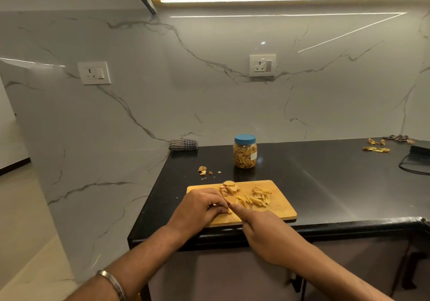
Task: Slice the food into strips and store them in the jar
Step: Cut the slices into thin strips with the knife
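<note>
**Mid-slicing, jar still capped**

Seemingly at the cutting step, the left hand point(200, 205) curled over a small piece point(229, 210) on the board point(281, 207), fingertips pinning it. The right hand point(263, 228) gripped something at the piece, index finger extended; no blade was visible. Strips point(257, 198) lay at 1 o'clock from the hands, uncut chunks point(229, 188) at 12. The jar point(245, 151), lidded and nearly full, stood beyond the board at 12. Next: finish slicing, then uncap the jar.

Black glossy table point(325, 184); light wooden cutting board point(277, 205); pale yellow strips point(256, 199); blue-lidded clear jar point(245, 151); checked cloth point(183, 144); grey-veined white marble wall point(209, 91).
</note>
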